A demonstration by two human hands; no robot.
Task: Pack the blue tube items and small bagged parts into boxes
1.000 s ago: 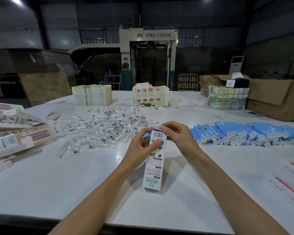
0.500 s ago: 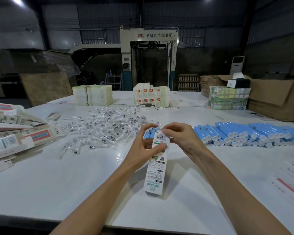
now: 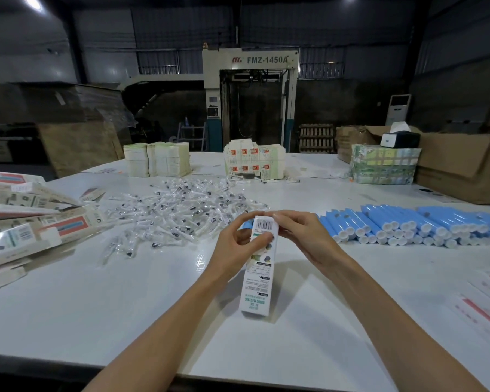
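The left forearm [image 3: 164, 329] and right forearm [image 3: 393, 315] are slim and bare along all of their visible length. The left hand [image 3: 232, 244] and right hand [image 3: 303, 236] are bare too, with long fingers and short, trimmed nails.

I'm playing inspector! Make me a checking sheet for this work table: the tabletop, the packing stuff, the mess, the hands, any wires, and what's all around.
Surface: white table, glossy, bare near the person.
Job's things: printed box held in both hands; blue tubes laid in rows on the right; bagged parts in a loose pile, centre-left.
Clutter: flat boxes heaped at the left edge; carton stacks at the far side.
Grippers: left hand grips the box's upper part; right hand pinches its top end.
Cables: nothing seen.
Surroundings: machine marked FMZ-1450A behind the table; cardboard carton far right; dim hall.
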